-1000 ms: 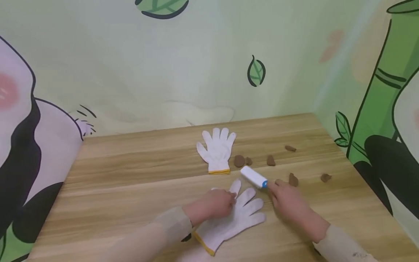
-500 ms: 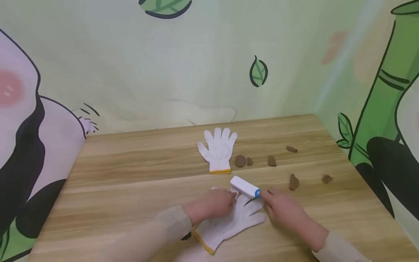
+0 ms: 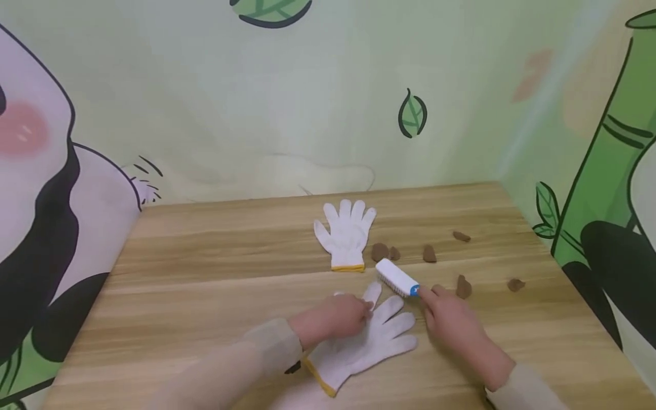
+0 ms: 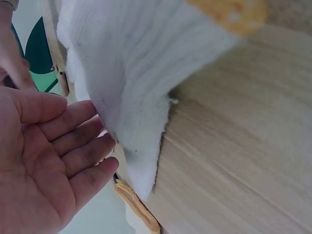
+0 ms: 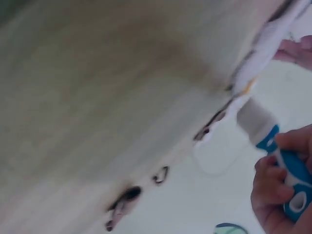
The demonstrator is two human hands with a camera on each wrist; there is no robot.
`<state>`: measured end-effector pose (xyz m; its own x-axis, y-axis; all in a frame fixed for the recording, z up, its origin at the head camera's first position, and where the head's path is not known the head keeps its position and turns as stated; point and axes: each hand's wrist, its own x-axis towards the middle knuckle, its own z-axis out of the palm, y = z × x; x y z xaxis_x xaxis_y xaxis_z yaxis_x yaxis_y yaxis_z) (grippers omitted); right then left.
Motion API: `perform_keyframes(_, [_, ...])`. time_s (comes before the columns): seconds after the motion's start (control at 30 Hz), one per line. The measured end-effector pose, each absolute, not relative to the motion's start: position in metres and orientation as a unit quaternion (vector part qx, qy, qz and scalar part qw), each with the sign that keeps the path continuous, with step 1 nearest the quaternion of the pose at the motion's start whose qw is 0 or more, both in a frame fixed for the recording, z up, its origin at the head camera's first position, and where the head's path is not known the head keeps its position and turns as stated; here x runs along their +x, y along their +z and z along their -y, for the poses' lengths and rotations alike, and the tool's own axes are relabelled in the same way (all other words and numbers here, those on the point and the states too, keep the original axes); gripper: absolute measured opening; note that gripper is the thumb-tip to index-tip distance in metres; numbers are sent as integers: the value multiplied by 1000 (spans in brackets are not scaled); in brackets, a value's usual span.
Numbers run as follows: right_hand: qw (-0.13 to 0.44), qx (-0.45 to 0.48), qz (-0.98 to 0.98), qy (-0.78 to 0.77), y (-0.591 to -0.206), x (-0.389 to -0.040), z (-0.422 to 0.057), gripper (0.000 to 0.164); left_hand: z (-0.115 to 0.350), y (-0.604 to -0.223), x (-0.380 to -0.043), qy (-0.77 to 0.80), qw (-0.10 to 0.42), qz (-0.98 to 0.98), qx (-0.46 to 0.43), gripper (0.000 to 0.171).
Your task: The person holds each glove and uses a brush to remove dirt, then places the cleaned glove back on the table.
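In the head view a white knit glove (image 3: 353, 350) with a yellow cuff lies palm-flat on the wooden table, fingers pointing up and right. My left hand (image 3: 338, 318) rests on it near the thumb; in the left wrist view that hand (image 4: 58, 156) has its fingers fairly straight, fingertips touching the fabric. My right hand (image 3: 453, 319) grips the blue handle (image 5: 295, 168) of a scrub brush (image 3: 396, 277). The brush has a white head and bristles facing down, and hovers just beyond the glove's fingers.
A second white glove (image 3: 348, 236) lies farther back. Several brown pieces are scattered to the right, among them a round one (image 3: 380, 252) and an irregular one (image 3: 463, 286). A painted wall (image 3: 215, 102) borders the table's (image 3: 205, 256) far edge.
Half a second ago the brush was down on the near glove's fingers; now my right hand has drawn it back up and right. My left hand stays on the glove.
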<state>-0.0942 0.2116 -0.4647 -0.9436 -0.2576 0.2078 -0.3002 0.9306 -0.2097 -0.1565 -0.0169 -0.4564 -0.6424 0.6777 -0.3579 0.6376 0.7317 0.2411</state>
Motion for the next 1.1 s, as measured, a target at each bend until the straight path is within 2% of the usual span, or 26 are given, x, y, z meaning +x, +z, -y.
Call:
perform_keyframes(0.2, [77, 184, 973, 117, -461, -96, -218, 14, 15, -453, -156, 30, 203, -906, 369, 40])
perform_keyframes(0.43, [145, 141, 975, 96, -457, -103, -225, 15, 16, -453, -153, 1, 200, -895, 399, 37])
perform_keyframes(0.57, [136, 140, 974, 118, -455, -103, -222, 13, 16, -454, -150, 5, 188, -901, 392, 33])
perform_keyframes(0.73, [107, 127, 976, 140, -460, -100, -221, 12, 20, -456, -142, 18, 189, -904, 384, 44])
perform_keyframes(0.93, [108, 149, 972, 143, -461, -98, -224, 13, 40, -460, -136, 43, 191, -897, 397, 59])
perform_keyframes(1.1, [112, 160, 970, 145, -461, -98, -224, 16, 58, -461, -129, 37, 163, -899, 404, 62])
